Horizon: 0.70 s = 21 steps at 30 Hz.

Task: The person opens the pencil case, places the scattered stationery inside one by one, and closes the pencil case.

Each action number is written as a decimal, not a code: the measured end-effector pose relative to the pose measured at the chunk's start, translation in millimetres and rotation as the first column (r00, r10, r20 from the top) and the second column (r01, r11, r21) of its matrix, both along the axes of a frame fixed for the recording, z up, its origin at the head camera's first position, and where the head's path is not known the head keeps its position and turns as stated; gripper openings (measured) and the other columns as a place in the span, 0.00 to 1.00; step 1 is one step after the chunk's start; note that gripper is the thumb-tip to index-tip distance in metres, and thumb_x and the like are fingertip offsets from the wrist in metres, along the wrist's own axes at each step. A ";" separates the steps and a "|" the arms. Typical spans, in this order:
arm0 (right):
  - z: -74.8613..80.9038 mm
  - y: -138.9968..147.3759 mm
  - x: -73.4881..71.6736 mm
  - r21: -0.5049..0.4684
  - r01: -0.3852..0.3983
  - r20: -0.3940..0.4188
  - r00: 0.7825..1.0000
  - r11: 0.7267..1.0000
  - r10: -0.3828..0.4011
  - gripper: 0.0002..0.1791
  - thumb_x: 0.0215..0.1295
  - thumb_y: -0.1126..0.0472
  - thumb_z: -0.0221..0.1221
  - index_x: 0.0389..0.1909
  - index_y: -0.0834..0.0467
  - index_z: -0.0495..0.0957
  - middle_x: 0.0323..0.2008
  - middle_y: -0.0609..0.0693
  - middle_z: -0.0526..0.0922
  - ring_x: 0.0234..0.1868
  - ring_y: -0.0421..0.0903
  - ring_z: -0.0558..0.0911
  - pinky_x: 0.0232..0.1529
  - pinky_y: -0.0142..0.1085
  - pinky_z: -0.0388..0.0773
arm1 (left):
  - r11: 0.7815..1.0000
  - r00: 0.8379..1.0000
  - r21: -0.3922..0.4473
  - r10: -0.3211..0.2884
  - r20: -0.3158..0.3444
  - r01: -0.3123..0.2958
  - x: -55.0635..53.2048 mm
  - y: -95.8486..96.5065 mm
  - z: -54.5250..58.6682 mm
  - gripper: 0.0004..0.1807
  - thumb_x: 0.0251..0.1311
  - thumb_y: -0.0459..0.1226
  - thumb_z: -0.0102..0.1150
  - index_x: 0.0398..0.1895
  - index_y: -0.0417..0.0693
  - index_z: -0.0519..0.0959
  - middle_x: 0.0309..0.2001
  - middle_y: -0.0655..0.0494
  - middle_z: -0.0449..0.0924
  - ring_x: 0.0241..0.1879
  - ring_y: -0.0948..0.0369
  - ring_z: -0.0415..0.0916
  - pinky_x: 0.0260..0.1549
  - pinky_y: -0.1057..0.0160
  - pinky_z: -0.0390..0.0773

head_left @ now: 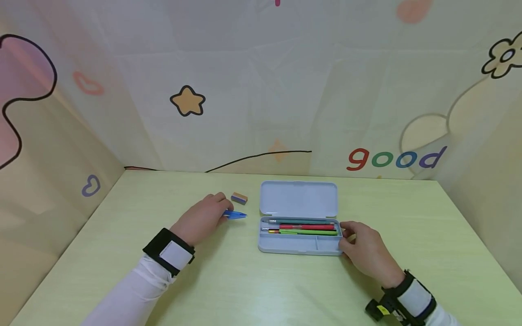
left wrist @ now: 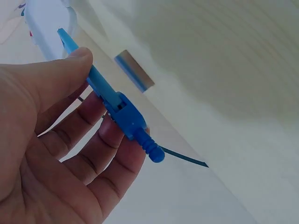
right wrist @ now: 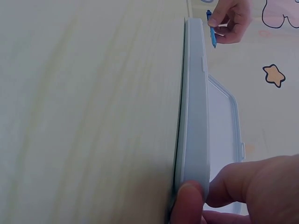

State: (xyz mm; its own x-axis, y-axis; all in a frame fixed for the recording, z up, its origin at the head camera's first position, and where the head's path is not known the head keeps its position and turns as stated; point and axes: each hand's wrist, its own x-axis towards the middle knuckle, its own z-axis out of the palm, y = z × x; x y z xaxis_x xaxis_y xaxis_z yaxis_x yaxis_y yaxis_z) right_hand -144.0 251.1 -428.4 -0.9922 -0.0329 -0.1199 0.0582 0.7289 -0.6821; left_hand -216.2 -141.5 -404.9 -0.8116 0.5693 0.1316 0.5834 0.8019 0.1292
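Observation:
My left hand pinches a blue drawing compass with a ribbed knob, its legs folded together, between thumb and fingers. In the head view the compass is over the table, left of a pale blue pencil case. The case lies with its lid folded back. Inside its rear compartment are a teal pencil, a red pen and a green pen. My right hand grips the right end of the case, thumb at the near corner; the right wrist view shows fingertips on its side wall.
A small eraser, tan and blue-purple, lies on the table just behind the compass. The pale wooden table meets a printed cloth backdrop at its back edge, with cloth at both sides too.

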 end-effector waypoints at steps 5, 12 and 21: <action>-0.4 0.2 -0.2 0.003 -0.002 -0.001 1.000 1.000 0.002 0.27 0.71 0.69 0.60 0.69 0.74 0.71 0.47 0.60 0.80 0.32 0.46 0.79 0.25 0.35 0.79 | 1.000 0.999 0.016 -0.014 -0.030 0.014 7.3 5.7 5.7 0.12 0.64 0.33 0.75 0.49 0.45 0.85 0.42 0.55 0.79 0.42 0.55 0.75 0.45 0.59 0.82; -0.7 0.5 -0.1 0.003 -0.009 -0.011 1.000 1.000 0.009 0.27 0.71 0.69 0.60 0.69 0.74 0.71 0.47 0.61 0.80 0.32 0.46 0.79 0.25 0.35 0.79 | 0.998 0.998 0.036 -0.048 -0.049 0.050 14.6 16.2 12.8 0.12 0.64 0.33 0.75 0.49 0.46 0.84 0.52 0.53 0.82 0.45 0.54 0.77 0.47 0.59 0.82; -1.3 0.7 0.1 0.004 -0.011 -0.015 1.000 1.000 0.011 0.27 0.71 0.69 0.60 0.68 0.74 0.71 0.47 0.61 0.80 0.32 0.46 0.79 0.25 0.35 0.79 | 0.995 0.995 0.054 -0.081 -0.053 0.084 22.8 29.3 19.3 0.13 0.64 0.33 0.75 0.50 0.47 0.84 0.61 0.50 0.80 0.50 0.52 0.79 0.50 0.59 0.83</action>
